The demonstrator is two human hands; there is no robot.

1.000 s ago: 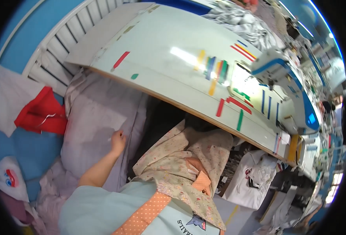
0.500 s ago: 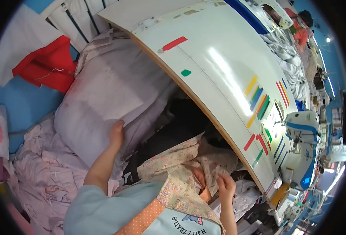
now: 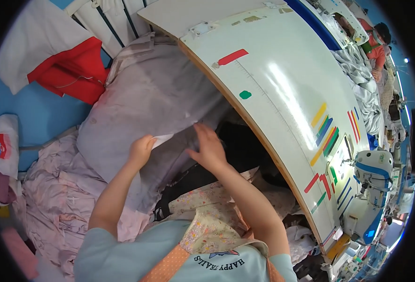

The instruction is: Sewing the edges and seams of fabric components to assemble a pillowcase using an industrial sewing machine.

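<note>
Since the earlier frame, right hand [image 3: 207, 148] has risen from the lap to the grey fabric [image 3: 142, 108], fingers spread flat on it. Left hand [image 3: 142, 149] pinches its edge, frame centre, beside the white table [image 3: 282, 94].

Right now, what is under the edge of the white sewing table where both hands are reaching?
Under the white table, grey fabric is bunched up; the left hand pinches its edge, and the right hand rests on it. Dark cloth lies beside it. Anything deeper is hidden by the tabletop.
</note>
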